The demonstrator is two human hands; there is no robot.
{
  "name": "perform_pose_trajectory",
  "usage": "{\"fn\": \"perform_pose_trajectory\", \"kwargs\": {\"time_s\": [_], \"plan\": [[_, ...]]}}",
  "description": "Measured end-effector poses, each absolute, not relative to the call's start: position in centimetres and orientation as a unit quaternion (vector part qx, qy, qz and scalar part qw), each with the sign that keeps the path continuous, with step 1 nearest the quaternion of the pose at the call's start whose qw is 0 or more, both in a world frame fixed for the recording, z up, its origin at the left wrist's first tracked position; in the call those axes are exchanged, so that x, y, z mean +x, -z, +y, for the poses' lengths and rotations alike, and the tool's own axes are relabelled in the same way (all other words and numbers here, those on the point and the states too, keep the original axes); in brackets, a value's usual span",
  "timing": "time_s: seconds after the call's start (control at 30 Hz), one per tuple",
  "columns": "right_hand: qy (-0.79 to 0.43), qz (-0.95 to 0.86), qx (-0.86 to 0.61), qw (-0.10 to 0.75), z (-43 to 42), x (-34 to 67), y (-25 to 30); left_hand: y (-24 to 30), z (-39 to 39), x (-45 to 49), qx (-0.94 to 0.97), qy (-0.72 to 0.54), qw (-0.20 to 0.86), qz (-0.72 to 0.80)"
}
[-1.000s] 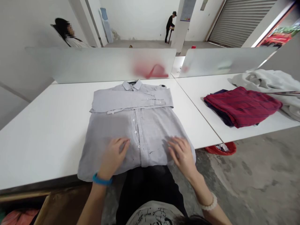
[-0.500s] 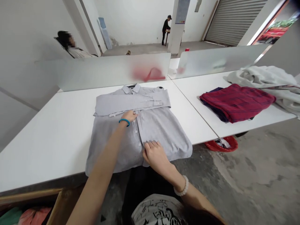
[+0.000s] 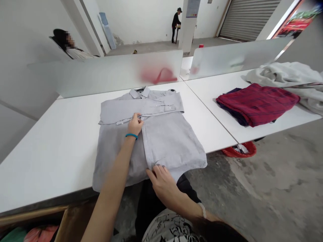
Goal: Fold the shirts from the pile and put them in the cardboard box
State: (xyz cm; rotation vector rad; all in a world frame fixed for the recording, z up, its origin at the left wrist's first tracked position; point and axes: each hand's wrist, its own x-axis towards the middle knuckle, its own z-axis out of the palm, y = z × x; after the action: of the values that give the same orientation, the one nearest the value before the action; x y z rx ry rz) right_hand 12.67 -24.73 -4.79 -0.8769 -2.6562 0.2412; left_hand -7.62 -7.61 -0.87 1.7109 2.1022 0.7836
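- The left hand [image 3: 135,124] lies on the shirt just below the folded sleeve, fingers close together and tips at the sleeve's lower edge. It presses down on the cloth and pinches nothing that shows.
- A blue band [image 3: 131,135] circles the left wrist.
- The right hand [image 3: 161,183] sits at the shirt's bottom edge, fingers slightly spread over the hem [image 3: 186,165]. Whether they pinch the cloth, I cannot tell.
- A bead bracelet [image 3: 202,210] circles the right wrist.
- The shirt [image 3: 171,141], pale grey with long sleeves, lies flat and face down on the near tabletop [image 3: 58,144], collar [image 3: 140,93] pointing away from the person. Its bottom edge reaches the tabletop's near edge.
- One sleeve [image 3: 141,107] is folded straight across the upper part of the shirt, its cuff toward the right.
- A second tabletop [image 3: 209,101] adjoins on the right, carrying a folded red plaid garment [image 3: 257,104] on top of a dark one [image 3: 233,117].
- A heap of pale grey cloth [image 3: 290,75] lies just beyond the plaid garment.
- A red basin [image 3: 239,150] sits on the floor [image 3: 264,188] beneath the tabletop's edge.
- Frosted panels [image 3: 101,74] stand along the far side of the tabletops.
- Further off, one person [image 3: 176,23] stands by a pillar [image 3: 188,27], and another [image 3: 73,47] sits at the left.
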Motion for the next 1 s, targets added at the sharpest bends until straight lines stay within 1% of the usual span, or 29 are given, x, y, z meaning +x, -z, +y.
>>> {"fn": "perform_pose_trajectory", "kwargs": {"time_s": [0.07, 0.13, 0.17, 0.23, 0.3, 0.33, 0.37, 0.4, 0.43, 0.5, 0.6, 0.67, 0.73, 0.83, 0.97, 1.0], "plan": [[-0.136, -0.933, -0.278, 0.185, -25.1, 13.6, 4.5, 0.5, -7.9, -7.2, 0.606, -0.276, 0.148, 0.731], [-0.205, -0.911, -0.273, 0.233, -24.9, 15.4, 4.0, -0.2, -8.4, -7.2, 0.611, -0.277, 0.140, 0.728], [-0.239, -0.887, -0.293, 0.265, -24.5, 16.8, 3.9, -0.6, -9.1, -7.5, 0.613, -0.278, 0.135, 0.727], [-0.283, -0.810, -0.389, 0.335, -23.3, 20.4, 4.3, -1.4, -11.4, -8.4, 0.613, -0.280, 0.120, 0.729], [-0.292, -0.701, -0.523, 0.387, -21.7, 24.7, 5.4, -1.9, -15.6, -9.6, 0.593, -0.302, 0.110, 0.738], [-0.281, -0.647, -0.583, 0.403, -20.9, 26.8, 6.3, -1.9, -18.2, -10.2, 0.569, -0.325, 0.108, 0.747], [-0.272, -0.601, -0.629, 0.413, -20.1, 28.8, 7.3, -1.7, -21.1, -10.6, 0.518, -0.391, 0.130, 0.749], [-0.272, -0.562, -0.659, 0.420, -19.4, 30.6, 8.3, -1.1, -24.2, -11.0, 0.453, -0.470, 0.128, 0.747], [-0.293, -0.535, -0.670, 0.422, -18.8, 32.0, 9.3, -0.3, -27.2, -11.3, 0.382, -0.538, 0.131, 0.740], [-0.382, -0.522, -0.644, 0.409, -17.9, 33.7, 10.8, 2.0, -32.6, -11.7, 0.264, -0.601, 0.162, 0.737], [-0.549, -0.548, -0.528, 0.347, -16.8, 34.0, 11.5, 6.0, -37.7, -11.8, 0.162, -0.596, 0.217, 0.756], [-0.614, -0.555, -0.473, 0.301, -16.1, 33.5, 11.2, 8.2, -38.9, -11.5, 0.119, -0.592, 0.238, 0.761], [-0.636, -0.557, -0.468, 0.258, -15.4, 32.9, 10.7, 9.5, -38.9, -11.1, 0.110, -0.592, 0.255, 0.757], [-0.635, -0.563, -0.490, 0.198, -14.8, 32.3, 10.3, 10.5, -37.7, -10.8, 0.147, -0.574, 0.286, 0.753], [-0.634, -0.588, -0.477, 0.158, -15.2, 32.2, 10.1, 10.7, -36.3, -11.4, 0.186, -0.487, 0.351, 0.778], [-0.630, -0.595, -0.476, 0.151, -15.4, 32.2, 9.9, 10.5, -36.1, -11.6, 0.212, -0.456, 0.353, 0.789]]}}
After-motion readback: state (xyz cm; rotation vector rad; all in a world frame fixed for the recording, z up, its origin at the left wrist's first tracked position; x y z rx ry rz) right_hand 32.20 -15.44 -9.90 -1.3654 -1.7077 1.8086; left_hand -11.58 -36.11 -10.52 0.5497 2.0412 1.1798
